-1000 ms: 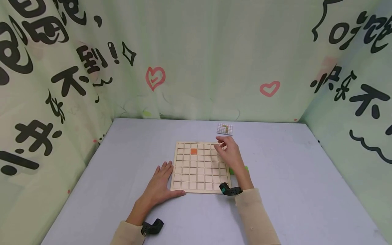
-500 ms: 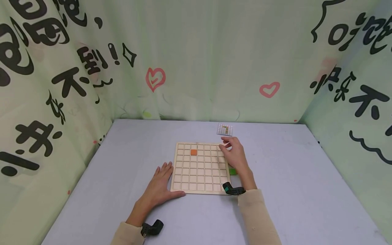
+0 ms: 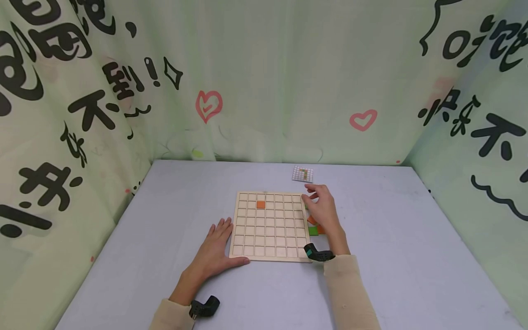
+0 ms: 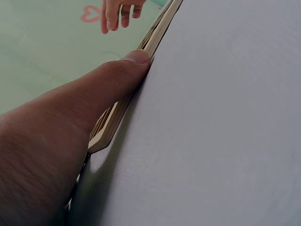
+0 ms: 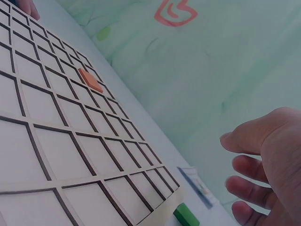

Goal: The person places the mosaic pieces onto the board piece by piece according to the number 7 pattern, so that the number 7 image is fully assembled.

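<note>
A square wooden grid board (image 3: 270, 233) lies on the table with one orange square tile (image 3: 261, 205) in a cell near its far edge. At the board's near left corner rests my left hand (image 3: 216, 245), fingers straight along the left side. In the left wrist view its thumb (image 4: 136, 59) lies on the near edge. My right hand (image 3: 325, 211) hovers by the far right corner, fingers loosely bent and holding nothing. Below it, along the right edge, lie a green tile (image 3: 313, 231) and orange tiles (image 3: 321, 229), partly hidden by the hand and wrist.
A small card (image 3: 303, 174) with a coloured grid pattern lies behind the board near the table's far edge. Pale green curtains (image 3: 255, 82) with black writing and red hearts enclose the table (image 3: 185, 192) at the back and sides.
My right hand has shifted right, from above the board's far right cells to beyond its edge. More of the green and orange tiles shows. My left hand has stayed put.
</note>
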A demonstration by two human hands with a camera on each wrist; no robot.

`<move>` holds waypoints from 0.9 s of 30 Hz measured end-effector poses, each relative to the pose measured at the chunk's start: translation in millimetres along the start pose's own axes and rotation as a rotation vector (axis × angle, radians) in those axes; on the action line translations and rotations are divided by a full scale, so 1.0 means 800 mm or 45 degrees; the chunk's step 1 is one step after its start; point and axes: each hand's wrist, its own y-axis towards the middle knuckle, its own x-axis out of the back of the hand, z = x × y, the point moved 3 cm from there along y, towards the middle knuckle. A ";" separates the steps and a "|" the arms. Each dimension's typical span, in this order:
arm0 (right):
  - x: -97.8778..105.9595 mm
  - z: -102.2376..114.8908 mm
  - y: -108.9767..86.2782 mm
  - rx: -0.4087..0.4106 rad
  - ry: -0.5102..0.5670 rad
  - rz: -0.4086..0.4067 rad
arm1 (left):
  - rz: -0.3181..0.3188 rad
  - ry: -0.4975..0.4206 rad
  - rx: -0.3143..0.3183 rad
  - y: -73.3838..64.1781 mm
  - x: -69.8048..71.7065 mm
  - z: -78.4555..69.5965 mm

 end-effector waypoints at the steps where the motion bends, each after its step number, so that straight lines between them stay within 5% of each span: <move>1: 0.000 -0.001 0.000 -0.003 -0.005 0.000 | -0.001 0.000 0.000 0.000 0.000 0.000; 27: -0.001 -0.035 0.001 -0.203 -0.036 0.061 | -0.001 0.012 -0.004 -0.001 0.000 0.000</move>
